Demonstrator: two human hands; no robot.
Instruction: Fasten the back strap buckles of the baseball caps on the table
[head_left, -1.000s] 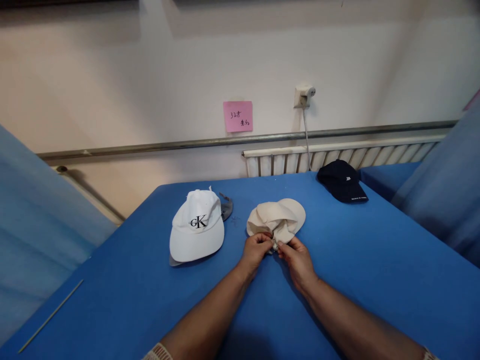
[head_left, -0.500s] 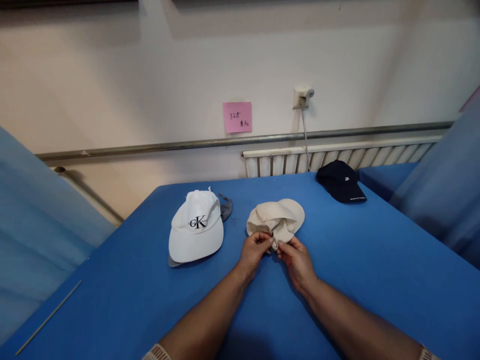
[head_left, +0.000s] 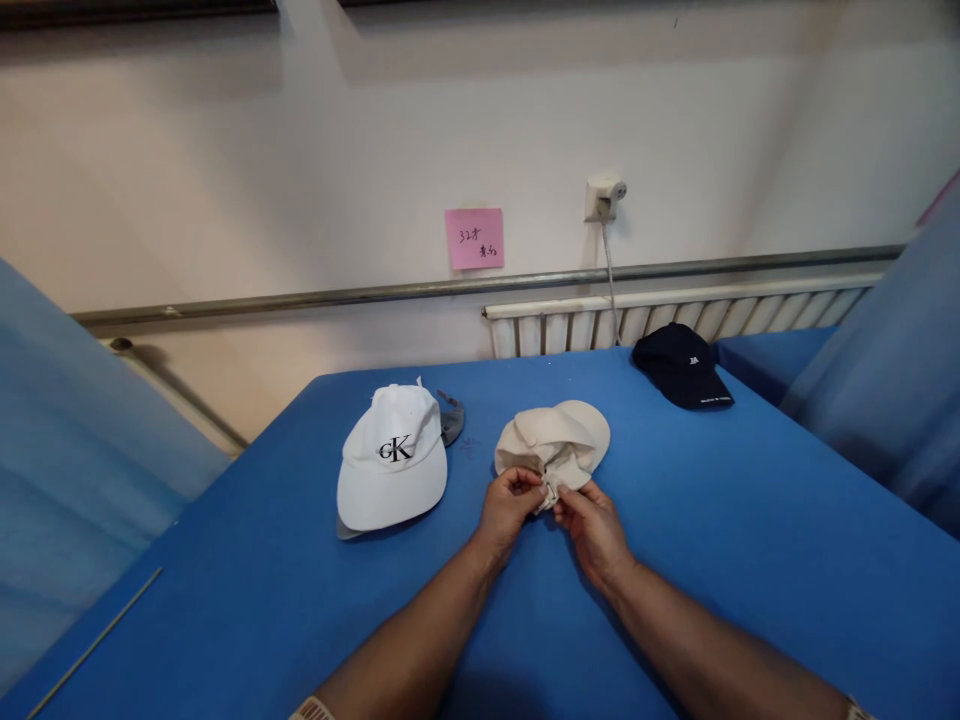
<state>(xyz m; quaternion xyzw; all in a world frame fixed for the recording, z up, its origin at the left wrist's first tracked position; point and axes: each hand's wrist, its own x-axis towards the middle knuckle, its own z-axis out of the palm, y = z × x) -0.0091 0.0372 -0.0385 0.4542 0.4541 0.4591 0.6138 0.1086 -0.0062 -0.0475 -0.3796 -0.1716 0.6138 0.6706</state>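
A beige baseball cap (head_left: 551, 430) lies on the blue table, its brim pointing away to the upper right and its back strap toward me. My left hand (head_left: 508, 510) pinches the left side of the strap near a small buckle. From the other side, my right hand (head_left: 596, 528) grips the strap between thumb and fingers. The fingertips nearly meet, and they partly cover the strap and buckle. To the left sits a white cap (head_left: 394, 455) with black letters, stacked over a grey cap (head_left: 452, 424) that shows only at its edges.
A navy cap (head_left: 681, 365) rests at the table's back right. Near the left edge of the blue table (head_left: 247, 600) lies a thin stick (head_left: 97, 640). Behind are a radiator (head_left: 555, 328), a metal rail (head_left: 337, 297) and a plugged-in cord (head_left: 609, 270). Blue curtains (head_left: 82, 480) hang at both sides.
Both hands keep hold of the beige cap's strap with small finger movements, and the buckle area shows a little more now. The view has shifted slightly; the other caps lie where they were.
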